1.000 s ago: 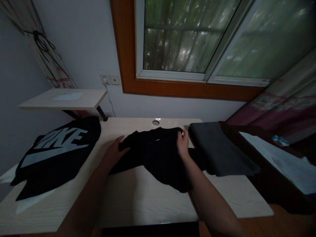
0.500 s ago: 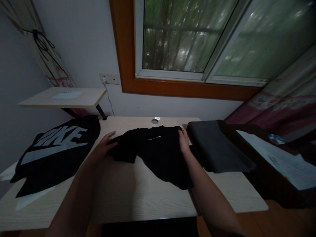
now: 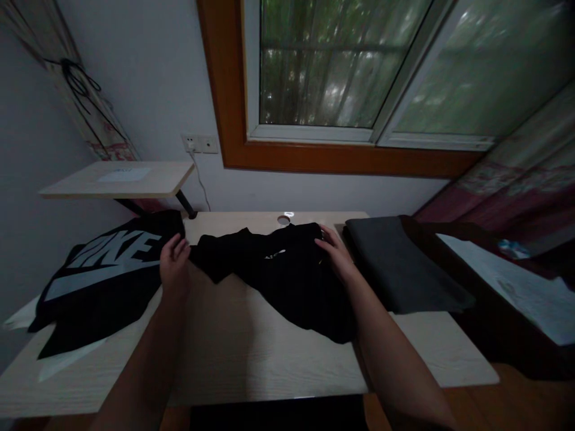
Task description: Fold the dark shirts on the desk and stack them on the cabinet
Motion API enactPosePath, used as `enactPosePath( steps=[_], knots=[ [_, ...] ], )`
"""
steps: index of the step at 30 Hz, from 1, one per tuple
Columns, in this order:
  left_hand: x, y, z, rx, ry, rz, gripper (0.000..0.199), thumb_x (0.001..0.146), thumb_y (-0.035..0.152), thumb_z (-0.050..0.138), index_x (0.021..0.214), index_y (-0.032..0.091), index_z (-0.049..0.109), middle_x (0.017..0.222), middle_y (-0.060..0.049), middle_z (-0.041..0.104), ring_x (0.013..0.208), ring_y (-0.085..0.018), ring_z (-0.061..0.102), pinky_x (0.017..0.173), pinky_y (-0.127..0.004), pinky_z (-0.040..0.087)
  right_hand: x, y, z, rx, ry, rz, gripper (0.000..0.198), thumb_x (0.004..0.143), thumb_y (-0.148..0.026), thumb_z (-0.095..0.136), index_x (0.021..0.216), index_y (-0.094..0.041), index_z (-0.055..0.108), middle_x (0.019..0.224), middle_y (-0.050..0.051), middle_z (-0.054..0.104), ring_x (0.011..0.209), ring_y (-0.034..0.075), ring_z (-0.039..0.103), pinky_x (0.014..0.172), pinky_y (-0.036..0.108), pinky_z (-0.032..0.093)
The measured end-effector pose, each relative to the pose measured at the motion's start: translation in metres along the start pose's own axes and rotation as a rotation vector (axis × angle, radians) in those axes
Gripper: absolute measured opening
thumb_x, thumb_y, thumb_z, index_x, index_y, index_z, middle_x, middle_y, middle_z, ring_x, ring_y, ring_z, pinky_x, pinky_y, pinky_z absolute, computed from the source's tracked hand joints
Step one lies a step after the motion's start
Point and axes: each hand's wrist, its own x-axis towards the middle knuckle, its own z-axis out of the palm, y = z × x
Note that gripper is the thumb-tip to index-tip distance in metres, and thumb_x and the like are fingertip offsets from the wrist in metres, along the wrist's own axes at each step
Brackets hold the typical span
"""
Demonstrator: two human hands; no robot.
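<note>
A black T-shirt (image 3: 287,278) with a small white print lies partly bunched across the desk in front of me. At its left end, my left hand (image 3: 174,256) has curled fingers that appear to pinch the tip of the sleeve. My right hand (image 3: 335,251) grips the shirt's upper right edge, with the thumb on top of the cloth and the other fingers at the rim. A black garment (image 3: 108,263) with large grey lettering and a stripe is spread to the left. To the right lies a folded dark grey cloth (image 3: 399,263).
The pale wooden desk (image 3: 215,359) has a raised shelf (image 3: 121,179) at the back left, with a paper label on it. A cable hangs from the wall socket (image 3: 200,143). Beyond the right edge, a white sheet (image 3: 507,281) lies on a dark surface. A window (image 3: 323,78) is behind.
My left hand has moved left and its fingers have curled, while the shirt's left part has stretched that way and its lower corner has shifted up. My right hand has changed its hold slightly.
</note>
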Motion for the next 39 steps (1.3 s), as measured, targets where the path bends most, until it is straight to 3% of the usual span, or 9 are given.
enactPosePath(
  steps=[3, 7, 11, 15, 23, 26, 30, 35, 39],
  knots=[
    [-0.016, 0.007, 0.006, 0.337, -0.199, 0.271, 0.019, 0.081, 0.023, 0.062, 0.098, 0.021, 0.070, 0.107, -0.006, 0.063, 0.106, -0.022, 0.063, 0.099, -0.039, 0.051, 0.002, 0.003, -0.012, -0.311, 0.060, -0.121, 0.051, 0.077, -0.052, 0.073, 0.121, -0.029, 0.065, 0.127, 0.007, 0.063, 0.112, 0.026, 0.060, 0.100, 0.046, 0.048],
    [-0.043, 0.011, 0.019, 0.499, -0.827, 0.467, 0.018, 0.077, 0.009, 0.053, 0.079, 0.021, 0.067, 0.088, -0.002, 0.061, 0.083, -0.017, 0.061, 0.078, -0.032, 0.050, 0.002, 0.005, -0.020, -0.706, 0.211, -0.270, 0.033, 0.081, -0.053, 0.067, 0.088, -0.021, 0.064, 0.099, 0.008, 0.062, 0.089, 0.023, 0.059, 0.086, 0.039, 0.049],
    [-0.059, 0.014, 0.029, 0.564, -1.164, 0.525, 0.021, 0.078, 0.007, 0.051, 0.073, 0.021, 0.067, 0.081, -0.002, 0.063, 0.078, -0.017, 0.060, 0.074, -0.031, 0.047, -0.002, 0.000, -0.020, -0.893, 0.040, -0.123, 0.047, 0.089, -0.059, 0.055, 0.060, -0.022, 0.052, 0.060, 0.002, 0.053, 0.061, 0.017, 0.051, 0.062, 0.030, 0.037],
    [-0.058, 0.012, 0.032, 0.615, -1.090, 0.624, 0.024, 0.085, 0.013, 0.054, 0.091, 0.023, 0.075, 0.095, -0.007, 0.070, 0.094, -0.023, 0.059, 0.086, -0.038, 0.049, -0.006, -0.003, -0.018, -0.950, -0.212, 0.048, 0.062, 0.090, -0.069, 0.049, 0.052, -0.021, 0.054, 0.048, 0.001, 0.048, 0.052, 0.015, 0.046, 0.054, 0.030, 0.027],
    [-0.057, -0.005, 0.036, 0.824, -0.905, 0.692, 0.034, 0.091, 0.025, 0.057, 0.121, 0.020, 0.071, 0.131, -0.015, 0.064, 0.125, -0.034, 0.051, 0.108, -0.054, 0.044, -0.022, -0.013, 0.024, -0.608, -0.538, 0.039, 0.043, 0.086, -0.058, 0.064, 0.070, -0.019, 0.060, 0.067, -0.003, 0.055, 0.068, 0.014, 0.053, 0.064, 0.026, 0.039],
    [-0.059, -0.011, 0.036, 0.886, -0.849, 0.684, 0.048, 0.085, 0.020, 0.059, 0.132, 0.013, 0.064, 0.142, -0.020, 0.057, 0.136, -0.038, 0.043, 0.115, -0.056, 0.038, -0.029, -0.012, 0.039, -0.407, -0.652, 0.150, 0.037, 0.084, -0.053, 0.071, 0.097, -0.020, 0.065, 0.083, -0.001, 0.062, 0.073, 0.014, 0.058, 0.059, 0.024, 0.045],
    [-0.060, -0.011, 0.035, 0.839, -0.864, 0.619, 0.054, 0.082, 0.015, 0.057, 0.135, 0.012, 0.061, 0.144, -0.019, 0.055, 0.138, -0.039, 0.040, 0.116, -0.057, 0.037, -0.043, -0.012, 0.060, -0.136, -0.826, 0.319, 0.068, 0.084, -0.049, 0.074, 0.142, -0.029, 0.046, 0.105, 0.002, 0.067, 0.071, 0.013, 0.062, 0.050, 0.021, 0.050],
    [-0.065, -0.009, 0.035, 0.514, -0.907, 0.366, 0.055, 0.094, 0.027, 0.049, 0.149, 0.020, 0.048, 0.143, -0.016, 0.057, 0.135, -0.033, 0.046, 0.114, -0.056, 0.039, -0.063, -0.013, 0.091, 0.063, -0.814, 0.439, 0.085, 0.089, -0.051, 0.070, 0.156, -0.033, 0.020, 0.096, -0.001, 0.067, 0.058, 0.012, 0.065, 0.044, 0.021, 0.051],
    [-0.070, -0.008, 0.037, 0.284, -0.857, 0.081, 0.064, 0.095, 0.042, 0.051, 0.154, 0.021, 0.041, 0.153, -0.015, 0.049, 0.143, -0.032, 0.044, 0.120, -0.053, 0.033, -0.069, -0.008, 0.108, 0.191, -0.637, 0.436, 0.076, 0.086, -0.049, 0.075, 0.147, -0.031, 0.034, 0.078, -0.007, 0.062, 0.047, 0.008, 0.056, 0.042, 0.018, 0.048]
  ],
)
